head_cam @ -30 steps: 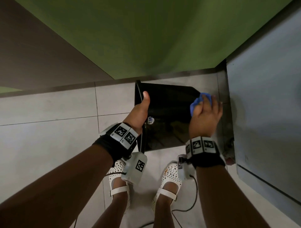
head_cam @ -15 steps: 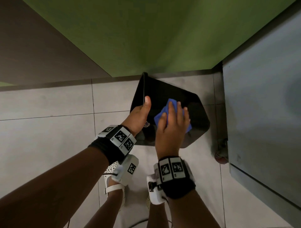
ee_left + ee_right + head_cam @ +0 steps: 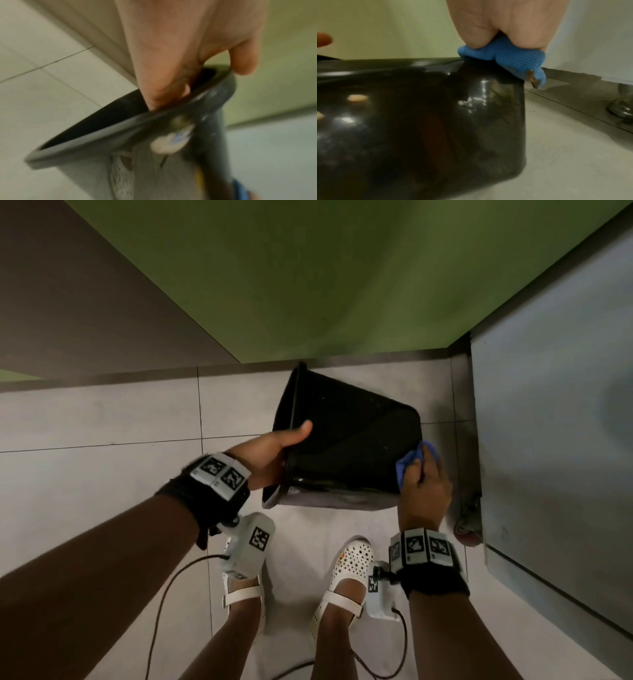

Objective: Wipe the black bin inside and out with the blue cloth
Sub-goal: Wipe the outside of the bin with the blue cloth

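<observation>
The black bin [image 3: 346, 440] is tipped on its side above the tiled floor, its mouth to the left and its base to the right. My left hand [image 3: 274, 450] grips the rim [image 3: 120, 129], fingers inside and thumb on the outer wall. My right hand [image 3: 423, 484] presses the bunched blue cloth [image 3: 409, 465] against the bin's base corner. In the right wrist view the blue cloth [image 3: 503, 58] sits under my fingers on the glossy bin [image 3: 419, 121]. A pale sticker [image 3: 169, 143] shows below the rim.
A green wall [image 3: 308, 285] stands behind the bin and a grey cabinet [image 3: 555, 440] on a metal foot [image 3: 623, 108] stands close on the right. My two feet in white shoes [image 3: 342, 577] are just below the bin. Cables trail over the floor tiles [image 3: 102, 422].
My right hand with the cloth slid from the middle of the bin's side to the right, down to its base corner. The bin has turned a little in my left hand.
</observation>
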Demonstrator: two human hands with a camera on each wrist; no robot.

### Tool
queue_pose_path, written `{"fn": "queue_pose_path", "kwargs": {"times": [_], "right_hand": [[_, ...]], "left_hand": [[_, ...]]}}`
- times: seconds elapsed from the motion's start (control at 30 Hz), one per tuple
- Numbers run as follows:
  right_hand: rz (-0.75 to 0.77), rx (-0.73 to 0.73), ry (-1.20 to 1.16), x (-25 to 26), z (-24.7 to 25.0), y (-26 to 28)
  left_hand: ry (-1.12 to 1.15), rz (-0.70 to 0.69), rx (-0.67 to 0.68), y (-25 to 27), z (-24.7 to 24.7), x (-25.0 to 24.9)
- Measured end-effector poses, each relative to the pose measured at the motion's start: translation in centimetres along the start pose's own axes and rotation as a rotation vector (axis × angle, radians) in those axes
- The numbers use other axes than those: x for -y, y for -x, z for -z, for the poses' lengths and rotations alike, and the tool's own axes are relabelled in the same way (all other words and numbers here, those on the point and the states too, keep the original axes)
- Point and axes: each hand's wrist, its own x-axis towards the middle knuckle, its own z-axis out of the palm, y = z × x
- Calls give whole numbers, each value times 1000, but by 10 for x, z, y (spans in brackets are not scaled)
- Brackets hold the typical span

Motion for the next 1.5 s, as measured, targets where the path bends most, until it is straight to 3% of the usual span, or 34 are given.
{"fn": "queue_pose_path", "kwargs": {"times": [0.13, 0.23, 0.33, 0.63, 0.77, 1.03, 1.2, 1.4, 1.5], "right_hand": [[28, 38, -34, 8, -22, 25], [192, -21, 66, 24, -44, 53], [343, 26, 101, 57, -62, 74], [621, 233, 377, 95, -67, 52], [485, 440, 437, 112, -67, 32], [225, 273, 352, 75, -56, 7], [107, 296, 452, 43, -36, -18], [-192, 222, 173, 36, -27, -19], [-169, 201, 289, 48, -36, -3]], "left_hand": [[13, -40, -130, -8, 4, -3], [18, -70, -184, -22, 4, 5], [50, -70, -269, -24, -6, 3], [-10, -52, -165, -27, -3, 2], [17, -153, -168, -28, 1, 9], [-27, -223, -283, -29, 3, 21], [-41, -215, -266, -29, 4, 17], [-107, -204, -288, -28, 3, 11], [-162, -163, -349, -26, 5, 11]]}}
